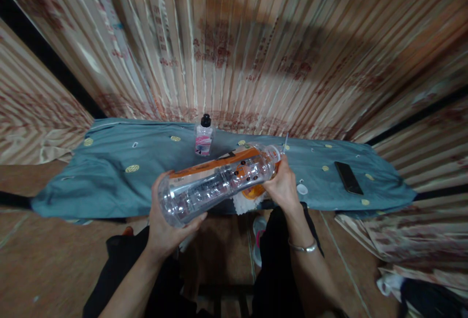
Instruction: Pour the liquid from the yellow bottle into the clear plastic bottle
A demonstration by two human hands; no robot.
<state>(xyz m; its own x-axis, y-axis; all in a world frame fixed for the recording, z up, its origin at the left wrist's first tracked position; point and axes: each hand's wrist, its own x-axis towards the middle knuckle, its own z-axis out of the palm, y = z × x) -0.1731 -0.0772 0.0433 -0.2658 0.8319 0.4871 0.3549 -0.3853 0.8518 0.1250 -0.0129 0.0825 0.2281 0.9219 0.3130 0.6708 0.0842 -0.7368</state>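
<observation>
A large clear plastic bottle point(215, 189) lies tilted in the air between my hands, its neck up to the right and its mouth uncapped. My left hand point(164, 220) is wrapped around its base. At the neck, my right hand point(283, 181) is closed, with its fingers partly hidden behind the bottle. A thin pale stick-like piece point(286, 141) rises by the right fingertips; I cannot tell whether they grip it. Under the bottle shows an orange packet point(253, 192) with a jagged white edge. To the right of my right hand lies a small white cap point(302, 189).
A teal patterned cloth point(120, 152) covers the narrow table. Behind the big bottle stands a small bottle point(204, 138) with a black top. A dark phone point(348, 177) lies at the right. Pleated curtains point(234, 65) hang close behind, and black poles point(47, 50) flank the table.
</observation>
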